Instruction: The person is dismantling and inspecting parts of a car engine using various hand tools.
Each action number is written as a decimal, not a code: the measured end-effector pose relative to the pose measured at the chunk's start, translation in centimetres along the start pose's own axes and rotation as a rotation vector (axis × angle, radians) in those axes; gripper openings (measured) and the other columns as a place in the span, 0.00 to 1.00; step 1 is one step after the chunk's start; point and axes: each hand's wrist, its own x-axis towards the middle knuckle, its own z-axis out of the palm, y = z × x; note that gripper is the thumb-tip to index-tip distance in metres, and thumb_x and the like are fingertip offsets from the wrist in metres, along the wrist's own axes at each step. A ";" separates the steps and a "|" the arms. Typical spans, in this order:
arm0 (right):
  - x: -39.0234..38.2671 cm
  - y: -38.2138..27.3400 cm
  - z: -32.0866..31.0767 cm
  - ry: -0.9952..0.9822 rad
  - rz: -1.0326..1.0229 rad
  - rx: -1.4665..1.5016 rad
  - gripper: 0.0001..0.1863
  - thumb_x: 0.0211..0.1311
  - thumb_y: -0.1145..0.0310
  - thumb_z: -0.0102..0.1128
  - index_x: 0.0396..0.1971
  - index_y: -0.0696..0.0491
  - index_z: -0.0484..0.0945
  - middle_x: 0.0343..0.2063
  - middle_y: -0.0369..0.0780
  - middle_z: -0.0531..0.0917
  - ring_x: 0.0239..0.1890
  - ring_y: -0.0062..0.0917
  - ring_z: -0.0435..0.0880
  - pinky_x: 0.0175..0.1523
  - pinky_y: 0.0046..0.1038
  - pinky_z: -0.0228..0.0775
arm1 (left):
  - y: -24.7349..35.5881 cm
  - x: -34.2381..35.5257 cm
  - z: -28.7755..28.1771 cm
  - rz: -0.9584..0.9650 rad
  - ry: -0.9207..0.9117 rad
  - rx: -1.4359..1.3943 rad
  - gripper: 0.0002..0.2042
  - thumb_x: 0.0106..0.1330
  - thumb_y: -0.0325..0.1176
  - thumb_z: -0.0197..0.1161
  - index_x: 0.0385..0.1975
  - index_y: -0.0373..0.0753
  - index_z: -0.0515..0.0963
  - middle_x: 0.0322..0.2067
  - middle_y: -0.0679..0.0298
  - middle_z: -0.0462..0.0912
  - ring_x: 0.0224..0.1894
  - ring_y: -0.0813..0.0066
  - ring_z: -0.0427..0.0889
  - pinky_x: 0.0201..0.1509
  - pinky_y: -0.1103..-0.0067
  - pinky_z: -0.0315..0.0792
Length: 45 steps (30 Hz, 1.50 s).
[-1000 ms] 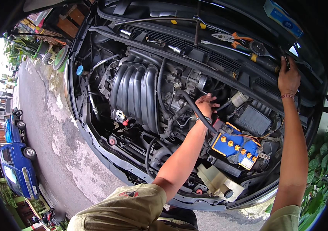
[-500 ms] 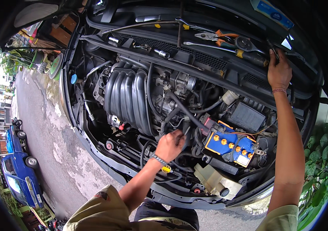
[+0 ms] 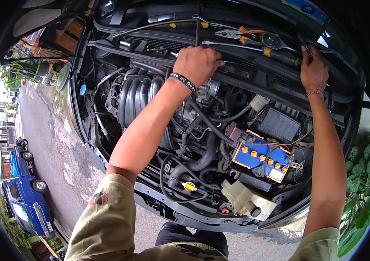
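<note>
My left hand (image 3: 197, 65) is over the slotted cowl (image 3: 241, 63) below the windshield, fingers curled at a slim silvery piece whose shape they mostly hide. My right hand (image 3: 314, 74) is closed on a dark slender tool (image 3: 304, 43) at the cowl's right end. Between and above my hands lie orange-handled pliers (image 3: 233, 33), a round-headed ratchet-like tool (image 3: 272, 41), a long screwdriver (image 3: 280, 56) and a long wrench (image 3: 215, 25). A chrome socket (image 3: 124, 44) lies to the left. Below my left hand is the black ribbed intake manifold (image 3: 133, 100).
The engine bay holds a blue battery (image 3: 259, 154), a black box (image 3: 280, 124) and a translucent reservoir (image 3: 241, 198). A blue pickup (image 3: 28, 204) stands across the road (image 3: 63, 148) at left. Leafy plants (image 3: 365, 178) grow at right; a blue box (image 3: 306, 11) is at top right.
My left hand first came down toward the front of the engine, then rose to the cowl near the tools. My right hand has stayed on the dark tool, shifting slightly within the picture.
</note>
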 end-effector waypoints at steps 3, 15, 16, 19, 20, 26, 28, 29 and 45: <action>-0.3 0.2 0.3 -0.012 0.017 0.008 0.24 0.69 0.44 0.49 0.53 0.43 0.80 0.50 0.45 0.83 0.52 0.43 0.82 0.56 0.41 0.73 | 0.4 -1.3 -0.2 -0.040 0.158 -0.121 0.12 0.62 0.44 0.66 0.34 0.43 0.85 0.25 0.59 0.84 0.27 0.56 0.84 0.35 0.69 0.77; -1.3 -0.2 -2.3 0.259 -0.216 0.203 0.18 0.69 0.54 0.54 0.52 0.47 0.79 0.46 0.44 0.84 0.47 0.41 0.84 0.51 0.39 0.76 | -6.2 -20.5 11.4 -1.015 0.274 0.009 0.36 0.72 0.53 0.47 0.73 0.38 0.50 0.73 0.52 0.50 0.76 0.54 0.44 0.75 0.52 0.40; -2.7 -1.4 -4.2 0.306 -0.363 0.309 0.15 0.69 0.59 0.57 0.50 0.50 0.80 0.44 0.43 0.85 0.44 0.40 0.85 0.48 0.37 0.76 | -5.7 -20.1 11.5 -1.050 0.277 0.024 0.36 0.72 0.54 0.47 0.73 0.39 0.50 0.73 0.54 0.51 0.76 0.56 0.45 0.75 0.52 0.41; -10.5 -9.2 -9.9 0.030 -0.647 0.538 0.12 0.61 0.66 0.66 0.43 0.52 0.83 0.35 0.41 0.85 0.34 0.33 0.85 0.39 0.30 0.76 | -6.0 -20.5 10.0 -1.114 0.298 0.101 0.35 0.72 0.55 0.46 0.73 0.43 0.51 0.73 0.57 0.54 0.76 0.59 0.47 0.75 0.53 0.45; -12.8 -10.2 -9.8 -0.193 -0.663 0.616 0.13 0.59 0.65 0.68 0.43 0.50 0.83 0.33 0.38 0.85 0.32 0.30 0.85 0.36 0.29 0.76 | -5.8 -20.3 9.8 -1.153 0.299 0.107 0.35 0.71 0.53 0.47 0.73 0.42 0.51 0.72 0.55 0.54 0.76 0.58 0.48 0.74 0.53 0.45; -18.1 -9.9 0.8 -0.640 -0.145 0.575 0.14 0.65 0.62 0.61 0.41 0.56 0.82 0.35 0.47 0.85 0.37 0.41 0.85 0.44 0.35 0.75 | -4.9 -19.0 11.3 -1.170 0.312 0.125 0.34 0.71 0.54 0.47 0.72 0.42 0.54 0.72 0.56 0.56 0.75 0.57 0.49 0.74 0.53 0.48; -17.6 -9.8 4.9 -0.601 -0.042 0.572 0.15 0.67 0.62 0.60 0.43 0.60 0.81 0.25 0.41 0.82 0.26 0.24 0.79 0.36 0.27 0.71 | -4.9 -19.2 11.4 -1.170 0.303 0.135 0.34 0.71 0.54 0.47 0.72 0.42 0.54 0.72 0.56 0.56 0.75 0.57 0.49 0.74 0.54 0.48; -17.2 -9.8 6.7 -0.601 -0.006 0.612 0.16 0.67 0.60 0.60 0.43 0.59 0.82 0.25 0.40 0.82 0.27 0.23 0.79 0.36 0.26 0.71 | -4.9 -19.2 11.4 -1.166 0.303 0.143 0.34 0.71 0.54 0.47 0.72 0.42 0.54 0.71 0.56 0.56 0.75 0.57 0.49 0.74 0.54 0.48; -9.9 -7.6 12.7 -1.657 0.281 1.277 0.18 0.73 0.56 0.49 0.37 0.54 0.82 0.18 0.26 0.69 0.23 0.07 0.64 0.30 0.12 0.58 | -5.2 -19.1 11.0 -1.159 0.279 0.133 0.34 0.72 0.52 0.46 0.73 0.42 0.52 0.72 0.54 0.55 0.75 0.56 0.48 0.74 0.53 0.47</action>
